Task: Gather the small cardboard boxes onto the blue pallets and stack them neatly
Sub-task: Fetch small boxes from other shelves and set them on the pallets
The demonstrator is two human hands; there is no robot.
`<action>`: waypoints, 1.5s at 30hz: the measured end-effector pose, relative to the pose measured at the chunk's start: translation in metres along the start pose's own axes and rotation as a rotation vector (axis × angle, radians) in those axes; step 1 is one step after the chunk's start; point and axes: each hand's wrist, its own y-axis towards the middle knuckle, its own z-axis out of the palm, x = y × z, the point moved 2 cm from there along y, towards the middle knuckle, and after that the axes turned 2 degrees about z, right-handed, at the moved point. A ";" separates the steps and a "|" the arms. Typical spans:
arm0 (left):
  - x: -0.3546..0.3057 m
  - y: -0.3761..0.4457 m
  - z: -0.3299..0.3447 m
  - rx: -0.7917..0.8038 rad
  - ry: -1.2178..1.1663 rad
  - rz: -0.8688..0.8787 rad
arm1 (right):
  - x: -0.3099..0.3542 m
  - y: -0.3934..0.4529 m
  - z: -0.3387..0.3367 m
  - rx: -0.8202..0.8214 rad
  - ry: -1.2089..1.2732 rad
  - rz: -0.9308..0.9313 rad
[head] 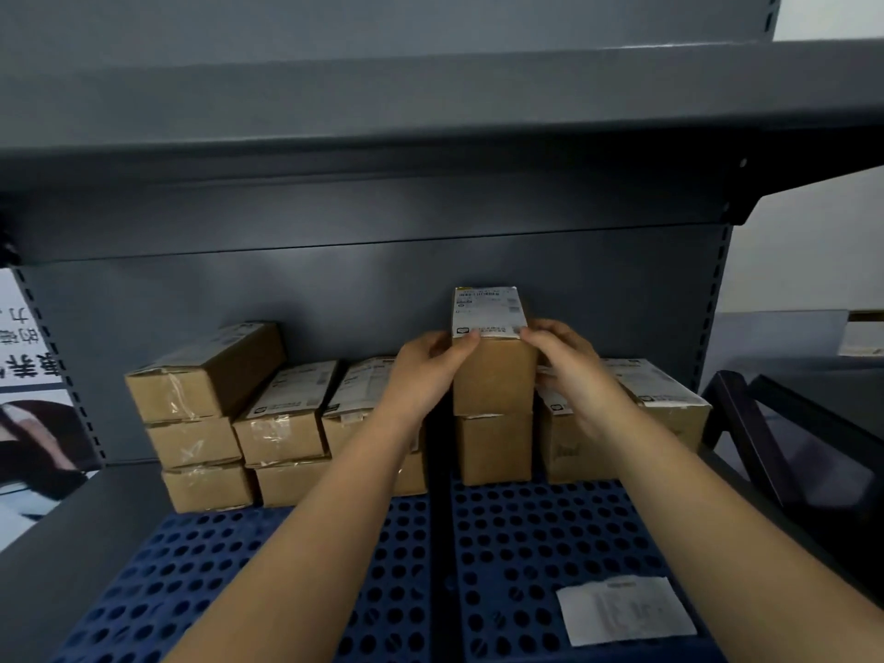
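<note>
Top box: a small cardboard box (492, 370) sits as the upper one of a two-high stack at the back of the right blue pallet (550, 528), its labelled top face up.
Long axis: it runs front to back, away from the person toward the shelf's back panel (335, 299); the short brown end faces the camera.
Box below: the lower box (493, 447) lines up closely with it, front faces nearly flush.
Hands: the left hand (425, 370) presses the box's left side and the right hand (569, 361) its right side, thumbs on the near top edge; both are closed on this one box.
Which is nearer: neither; the box lies straight ahead between them, about equally far.
Neighbours: a labelled box (669, 399) just right, more stacks (282, 413) left on the other pallet (191, 567).
Next move, as I judge it: a small squaring push backward along the long axis.
Loose item: a paper slip (622, 610) lies on the near right pallet.
</note>
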 end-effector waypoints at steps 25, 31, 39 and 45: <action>0.009 -0.006 -0.024 0.019 0.251 0.253 | 0.022 -0.013 0.012 -0.226 -0.931 -0.372; 0.018 -0.017 -0.043 0.122 0.372 0.356 | 0.029 -0.042 0.040 -0.300 -1.202 -0.346; 0.014 -0.040 -0.053 0.253 0.847 0.565 | 0.023 -0.089 0.062 -0.356 -1.707 -0.173; 0.014 -0.060 -0.040 0.388 0.983 0.689 | 0.025 -0.142 0.057 -0.413 -1.872 0.074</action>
